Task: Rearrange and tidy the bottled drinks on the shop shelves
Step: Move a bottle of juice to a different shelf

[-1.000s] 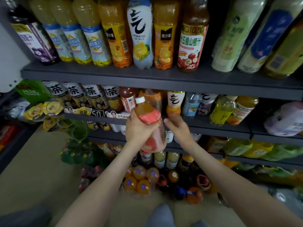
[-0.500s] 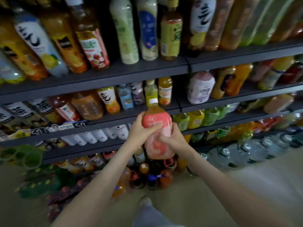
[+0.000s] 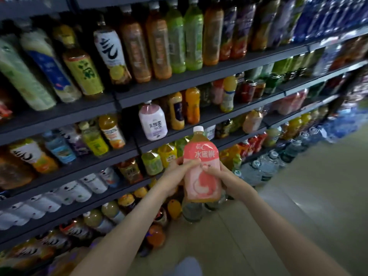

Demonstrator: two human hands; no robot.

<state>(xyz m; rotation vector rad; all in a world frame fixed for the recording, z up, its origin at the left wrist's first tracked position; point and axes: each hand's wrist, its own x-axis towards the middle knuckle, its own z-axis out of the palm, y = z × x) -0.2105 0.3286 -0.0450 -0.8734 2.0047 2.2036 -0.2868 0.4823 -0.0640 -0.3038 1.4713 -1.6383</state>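
Left hand and right hand grip the peach bottle, fingers curled round it. Held upright, label forward, probably for shelving.

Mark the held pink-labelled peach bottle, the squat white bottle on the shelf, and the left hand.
Pink-labelled plastic peach bottle point(image 3: 201, 186): head view, label's peach picture.
Squat white plastic bottle point(image 3: 153, 125): head view, front label.
Left hand point(image 3: 175, 172): head view, back of hand.

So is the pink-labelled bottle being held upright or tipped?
Upright. The pink-labelled bottle has its white cap on top and base below; the left hand and right hand grip its sides.
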